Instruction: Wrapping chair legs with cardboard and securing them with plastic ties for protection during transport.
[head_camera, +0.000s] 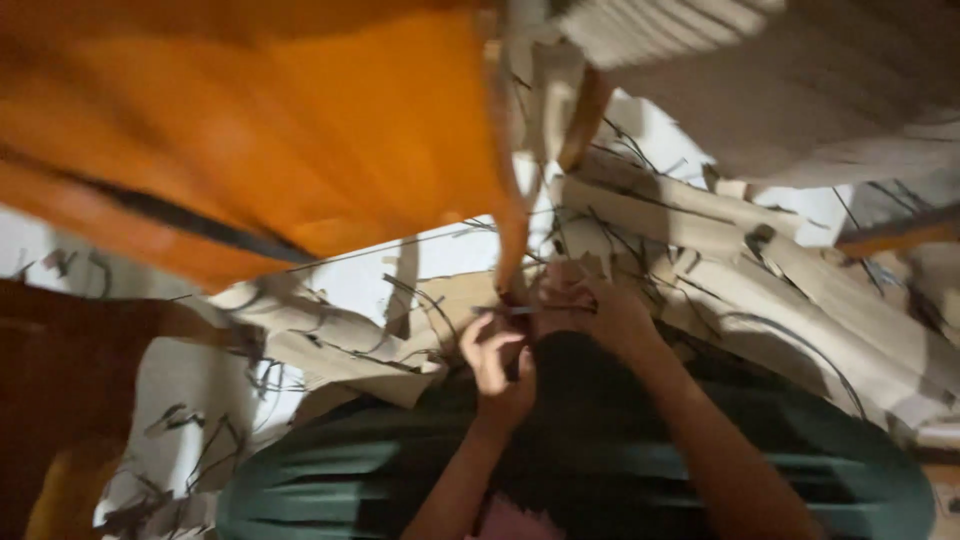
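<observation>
Where the frame begins at far left, a dark brown shape (60, 370) fills the lower corner, too blurred to name; above it a broad sheet of orange fabric (270, 140) spreads across the upper left and centre, a dark stripe running slantwise through it, one narrow corner hanging down to the middle of the frame. Below the fabric lies a white floor (350, 275) littered with pale cardboard strips (330, 340) and thin dark offcuts; along the bottom edge a dark green ribbed cloth (340, 470) bulges upward.

Just left of centre the left hand (497, 370) rises from the bottom edge, fingers curled narrow, thumb and forefinger pinched on what seems to be a thin dark strip (505, 311) — the blur leaves its kind unsure. Touching it on the right, the right hand (590, 310) is closed in a tight pinch at the hanging tip of the orange fabric; both hands meet at that tip, just above the green cloth.

Further right, long cardboard pieces (760, 270) lie heaped and overlapping — tan, creased, edged with dark threads; at upper right a pale corrugated sheet (660, 25) juts in; an orange bar (900, 232) shows near the right edge.
</observation>
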